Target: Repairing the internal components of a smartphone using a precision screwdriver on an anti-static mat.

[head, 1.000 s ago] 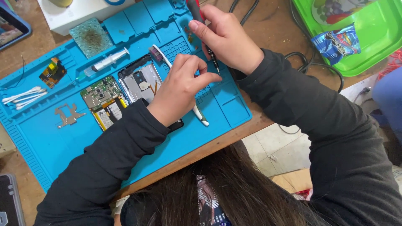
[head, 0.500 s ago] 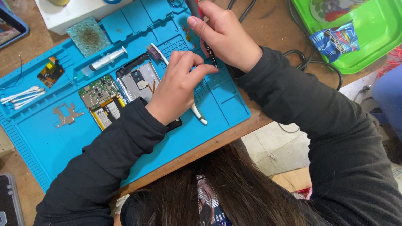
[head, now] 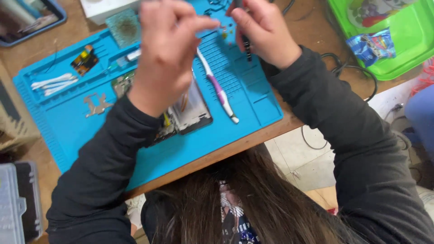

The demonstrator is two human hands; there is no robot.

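— Hands first: where are they?

— Both are raised above the blue work mat [head: 68, 119], close together near its far edge. The right hand [head: 264, 31] is closed around a thin dark tool [head: 246, 45], a small screwdriver by the look of it, held upright with its tip pointing down at the mat. The left hand [head: 167, 49] has its thumb and fingertips pinched together just beside the top of that tool, as if on something very small; whether anything sits between them I cannot tell, as the hand is blurred.

— Why the mat at all?

— Probably to keep small parts from wandering. It has ridged sections and shallow compartments, and loose bits are spread over it: white cotton swabs [head: 52, 83] at the left, a flat metal bracket [head: 96, 105] below them, a small orange and black part [head: 84, 61] further up.

— And the thing being worked on?

— An opened phone [head: 192, 110] lies on the middle of the mat, under the left forearm, partly hidden by the sleeve. A circuit board [head: 120, 83] lies just left of it. A white and purple brush [head: 219, 90] lies slantwise to the right of the phone, near the right hand.

— Anything off the mat?

— A green tray [head: 407, 54] holding a blue wrapper [head: 373, 45] sits on the wooden table [head: 312, 18], well apart to the right, and black cables [head: 352, 72] trail off the table edge.
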